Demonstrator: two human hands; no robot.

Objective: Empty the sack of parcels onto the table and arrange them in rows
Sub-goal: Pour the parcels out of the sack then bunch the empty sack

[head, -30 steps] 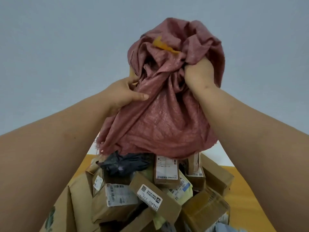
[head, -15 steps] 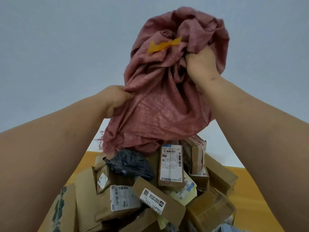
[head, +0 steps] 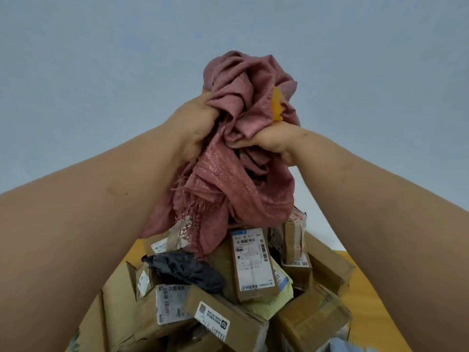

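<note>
A limp dusty-red woven sack (head: 236, 179) hangs bunched above a heap of parcels (head: 228, 295) on the yellow table (head: 365, 288). My left hand (head: 195, 123) grips the sack's crumpled upper folds on the left. My right hand (head: 266, 141) clutches the cloth just to the right, fingers curled into it. The sack's frayed open edge dangles onto the top parcels. An orange scrap (head: 276, 105) shows among the folds. The heap holds brown cardboard boxes with white labels, a black plastic bag (head: 185, 270) and a pale yellow mailer (head: 274, 301).
A plain grey wall fills the background. A white strip (head: 317, 212) lies beyond the table's far edge. Bare yellow tabletop shows at the right of the heap. A pale blue parcel (head: 340, 345) peeks in at the bottom right.
Both hands have come down and closer together, bunching the sack into a smaller wad. The sack now hangs lower, its frayed edge touching the top parcels.
</note>
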